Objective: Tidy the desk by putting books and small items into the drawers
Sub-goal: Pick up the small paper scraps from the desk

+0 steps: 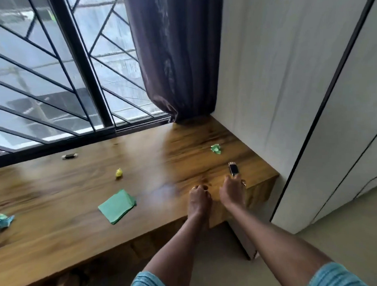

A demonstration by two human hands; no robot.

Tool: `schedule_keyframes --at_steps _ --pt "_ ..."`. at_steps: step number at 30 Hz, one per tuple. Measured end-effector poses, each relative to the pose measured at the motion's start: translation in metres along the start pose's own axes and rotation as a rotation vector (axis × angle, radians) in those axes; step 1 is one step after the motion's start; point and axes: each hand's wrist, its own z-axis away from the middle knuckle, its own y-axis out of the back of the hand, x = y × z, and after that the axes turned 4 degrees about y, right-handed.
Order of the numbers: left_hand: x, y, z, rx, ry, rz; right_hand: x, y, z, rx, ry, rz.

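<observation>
Left hand curled at the wooden desk edge, contents impossible to tell, right hand touching small black gadget at its twelve o'clock, pinch unclear, green notepad at nine o'clock.

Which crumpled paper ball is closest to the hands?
The green ball, near the wall just beyond the right hand; the yellow ball and blue ball lie farther left.

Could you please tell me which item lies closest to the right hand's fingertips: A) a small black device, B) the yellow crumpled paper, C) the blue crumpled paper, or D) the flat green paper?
A: the small black device lies on the desk right at the fingertips of the right hand, nearer than anything else.
</observation>
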Motion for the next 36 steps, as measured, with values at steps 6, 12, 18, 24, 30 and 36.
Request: schedule_keyframes --at_steps 6,12,18,24,30,36 --pt "0.034 -0.025 -0.065 -0.022 0.007 -0.102 0.019 -0.006 -0.079 -0.189 -0.017 -0.004" --pt "0.037 -0.033 -0.098 0.048 0.057 -0.119 0.019 -0.021 -0.098 -0.225 0.103 0.096" --pt "0.019 -0.001 -0.118 0.171 0.100 -0.060 -0.022 -0.048 -0.096 -0.125 0.398 0.000" --pt "-0.029 0.075 -0.136 0.400 0.181 -0.009 -0.098 -0.089 -0.106 -0.159 0.581 -0.034" --pt "-0.114 0.163 -0.161 0.531 0.310 -0.089 -0.203 -0.122 -0.093 -0.299 0.682 -0.081" --pt "-0.198 0.256 -0.204 0.591 0.488 -0.107 -0.294 -0.158 -0.102 -0.391 0.774 -0.065"
